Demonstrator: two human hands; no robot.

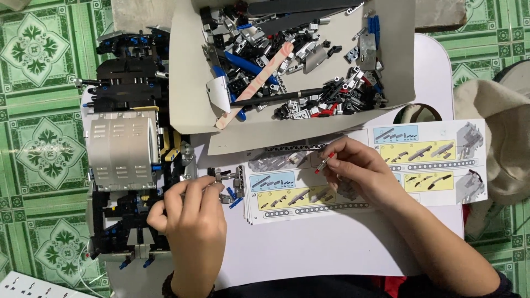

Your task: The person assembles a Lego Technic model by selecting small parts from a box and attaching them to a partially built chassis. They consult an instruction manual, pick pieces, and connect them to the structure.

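Red-tipped grey pin pinched between thumb and fingertips of the right hand, held just above the open instruction booklet on the white table. Other fingers half curled, not flat. Left hand closed around a small grey and blue assembly, at the edge of the large black and silver vehicle model. Grey cardboard tray full of loose black, grey and blue parts, lying beyond the booklet. Green patterned floor tiles around.
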